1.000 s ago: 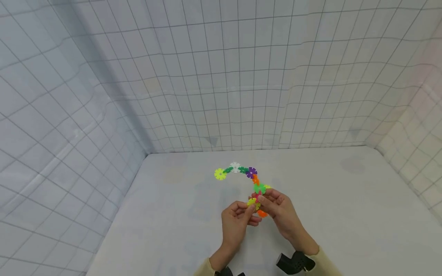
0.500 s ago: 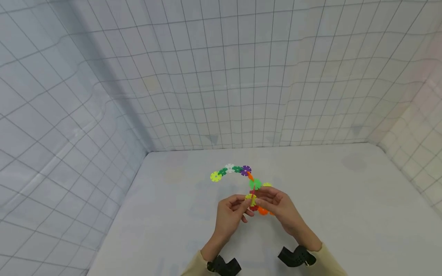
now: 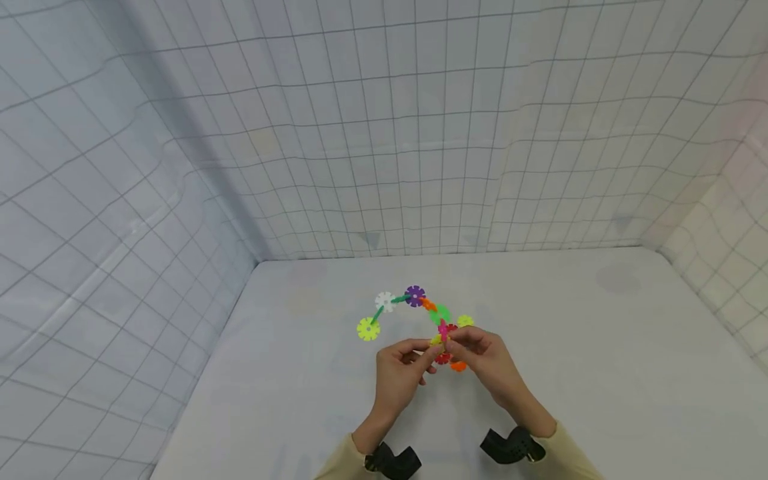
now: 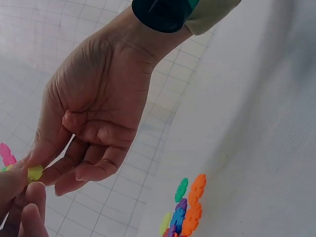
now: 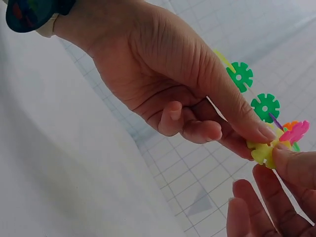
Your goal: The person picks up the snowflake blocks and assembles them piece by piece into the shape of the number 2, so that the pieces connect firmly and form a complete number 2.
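In the head view, a curved chain of flower-shaped notched plastic discs arches away from my hands. It runs from a lime-yellow disc (image 3: 369, 329) through a white disc (image 3: 385, 302) and a purple disc (image 3: 415, 296) to a pink disc (image 3: 443, 329). At the near end is a yellow disc (image 5: 263, 153), pinched from both sides. My left hand (image 3: 397, 373) holds its left edge between thumb and forefinger. On the other edge, my right hand (image 3: 489, 363) pinches it the same way. The fingertips partly hide this joint.
More discs lie on the table beyond and under the hands, among them a yellow one (image 3: 465, 321) and an orange one (image 3: 459, 366). In the left wrist view they form a small cluster with orange discs (image 4: 192, 217). Grid-patterned cloth walls (image 3: 384, 200) enclose the white table (image 3: 288, 373).
The chain's far end has swung left and nearer, and its discs have turned. Both hands have shifted slightly left and keep pinching the yellow disc.
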Demonstrator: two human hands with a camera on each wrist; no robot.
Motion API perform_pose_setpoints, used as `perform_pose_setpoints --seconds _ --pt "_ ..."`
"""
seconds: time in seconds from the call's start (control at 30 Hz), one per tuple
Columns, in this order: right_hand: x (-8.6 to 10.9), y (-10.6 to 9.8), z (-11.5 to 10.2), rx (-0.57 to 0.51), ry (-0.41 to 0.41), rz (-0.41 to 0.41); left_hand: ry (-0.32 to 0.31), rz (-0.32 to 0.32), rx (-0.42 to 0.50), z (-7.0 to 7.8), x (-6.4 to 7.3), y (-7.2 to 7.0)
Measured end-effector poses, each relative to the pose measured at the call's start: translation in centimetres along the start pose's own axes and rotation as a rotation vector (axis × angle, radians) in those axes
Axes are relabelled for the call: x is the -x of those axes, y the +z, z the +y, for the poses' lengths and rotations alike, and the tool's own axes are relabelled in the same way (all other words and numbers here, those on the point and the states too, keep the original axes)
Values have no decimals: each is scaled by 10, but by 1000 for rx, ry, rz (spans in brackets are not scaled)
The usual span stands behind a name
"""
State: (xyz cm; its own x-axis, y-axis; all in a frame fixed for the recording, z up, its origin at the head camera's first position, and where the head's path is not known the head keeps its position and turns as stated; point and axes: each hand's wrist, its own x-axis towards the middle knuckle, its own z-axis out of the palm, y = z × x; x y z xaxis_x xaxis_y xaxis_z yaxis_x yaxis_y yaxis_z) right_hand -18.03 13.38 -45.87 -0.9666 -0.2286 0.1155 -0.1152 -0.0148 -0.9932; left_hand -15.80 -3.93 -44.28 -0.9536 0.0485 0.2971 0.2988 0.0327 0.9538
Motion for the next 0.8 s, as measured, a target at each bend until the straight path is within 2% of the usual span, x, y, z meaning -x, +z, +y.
perform_pose_setpoints --seconds 0.13,0.43,0.8 --pt "-1 -2 3 -24 -28 2 14 18 5 -1 0 1" --pt "-1 -5 3 -115 -127 -30 -12 -11 29 1 0 1" --pt "1 -6 -3 -213 -169 -87 -43 -7 34 3 1 1"
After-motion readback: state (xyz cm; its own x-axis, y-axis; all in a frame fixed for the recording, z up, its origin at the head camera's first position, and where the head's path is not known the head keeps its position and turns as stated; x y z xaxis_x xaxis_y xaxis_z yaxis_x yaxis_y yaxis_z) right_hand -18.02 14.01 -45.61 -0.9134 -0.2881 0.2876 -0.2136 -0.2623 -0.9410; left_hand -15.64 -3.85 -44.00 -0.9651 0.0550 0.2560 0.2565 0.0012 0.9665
